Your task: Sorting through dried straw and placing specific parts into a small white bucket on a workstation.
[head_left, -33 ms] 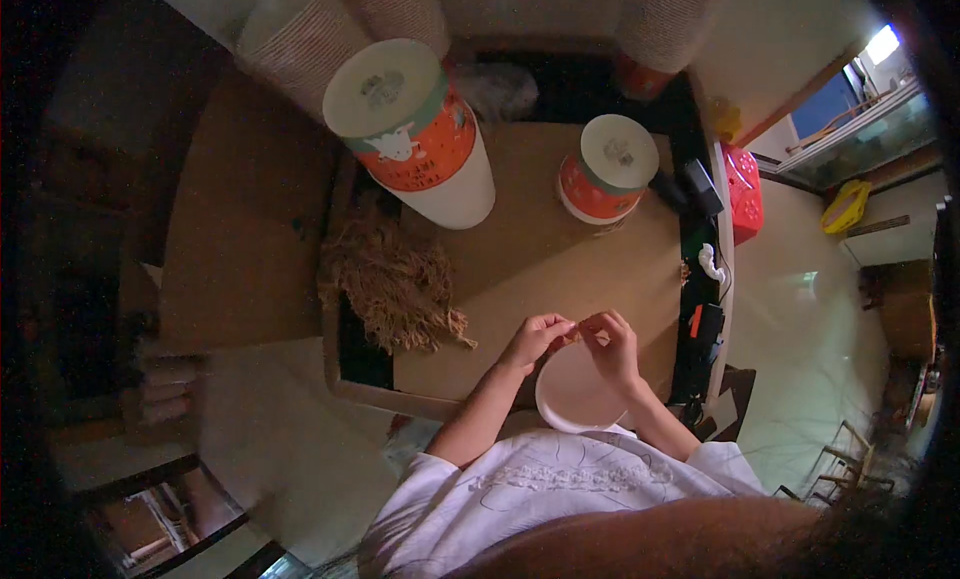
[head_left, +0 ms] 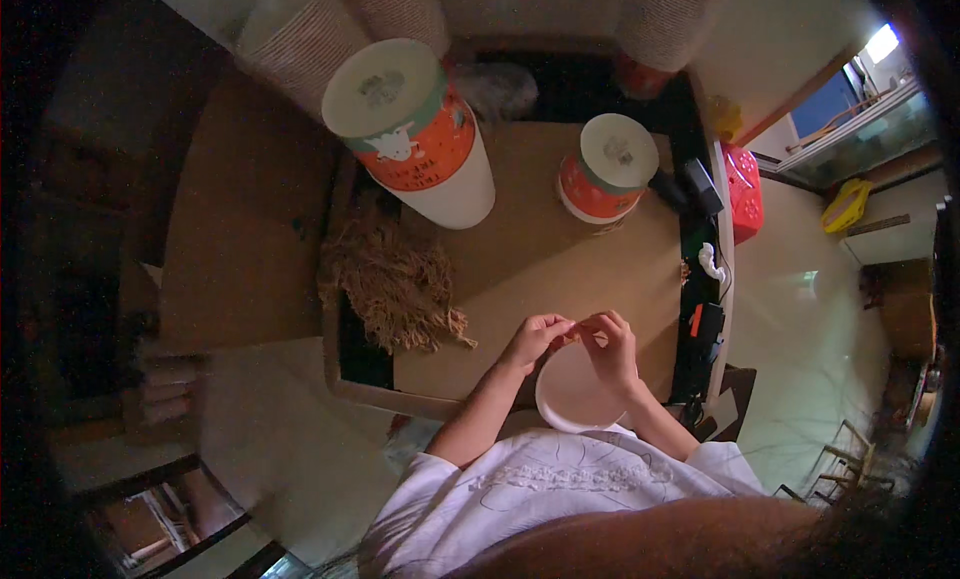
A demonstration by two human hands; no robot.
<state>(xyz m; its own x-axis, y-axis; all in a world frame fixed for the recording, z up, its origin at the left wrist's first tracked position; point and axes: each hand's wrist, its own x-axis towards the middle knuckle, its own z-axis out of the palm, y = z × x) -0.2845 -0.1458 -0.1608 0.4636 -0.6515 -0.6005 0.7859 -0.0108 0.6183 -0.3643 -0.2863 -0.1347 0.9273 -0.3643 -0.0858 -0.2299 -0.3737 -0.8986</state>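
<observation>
A round white paper bucket [head_left: 580, 387] with its open mouth up sits against my front at the table's near edge. At its far rim my left hand [head_left: 538, 343] is closed in a pinch. Close beside it my right hand [head_left: 611, 347] is also pinching, the fingertips of both nearly meeting. A bit of orange shows at the fingertips; what they hold is too small to make out. To the left on the cardboard lies a loose heap of brown twine [head_left: 392, 279], apart from both hands.
A tall stack of orange, green and white paper buckets [head_left: 425, 169] stands at the far left, a shorter stack [head_left: 605, 179] at the far right. More stacked buckets [head_left: 300, 39] rise behind. A black device [head_left: 708, 324] and crumpled white tissue [head_left: 711, 263] lie along the table's right edge.
</observation>
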